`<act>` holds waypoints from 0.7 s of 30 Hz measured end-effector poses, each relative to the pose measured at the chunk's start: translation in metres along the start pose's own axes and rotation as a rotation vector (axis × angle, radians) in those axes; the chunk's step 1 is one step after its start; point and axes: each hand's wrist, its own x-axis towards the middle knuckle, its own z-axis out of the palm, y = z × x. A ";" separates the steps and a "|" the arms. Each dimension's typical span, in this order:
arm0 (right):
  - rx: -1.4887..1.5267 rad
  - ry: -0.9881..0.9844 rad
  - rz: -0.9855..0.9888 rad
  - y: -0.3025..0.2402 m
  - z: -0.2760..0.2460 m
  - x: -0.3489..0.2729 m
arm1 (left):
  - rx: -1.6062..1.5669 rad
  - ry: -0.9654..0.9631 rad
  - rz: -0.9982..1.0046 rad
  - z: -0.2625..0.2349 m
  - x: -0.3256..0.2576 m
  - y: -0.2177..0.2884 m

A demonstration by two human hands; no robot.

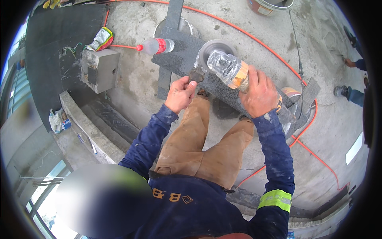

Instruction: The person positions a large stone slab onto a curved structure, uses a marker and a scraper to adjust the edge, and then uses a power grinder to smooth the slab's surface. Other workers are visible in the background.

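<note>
My right hand [258,91] is wrapped round the body of an angle grinder [229,67], which looks covered in clear plastic and tape. Its round grey disc [206,48] faces the upper left; I cannot tell whether it spins. Pinched between thumb and fingers of my left hand [180,95] is a small dark stone piece [196,75], close to the disc's lower edge. Whether the two touch is unclear. Beneath both hands lies a dark grey stone slab [181,53]. A clear plastic bottle [155,46] with red cap and label lies on the slab's left end.
A bucket [190,28] stands under the slab's far end, another bucket [270,7] farther right. An orange hose [254,35] curves across the concrete floor. A concrete block [104,67] sits left, beside a low curb [89,123]. Another person's hand [350,63] shows far right.
</note>
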 end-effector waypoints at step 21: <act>0.007 -0.023 0.023 -0.001 -0.003 0.001 | 0.165 -0.024 -0.014 0.006 0.001 0.007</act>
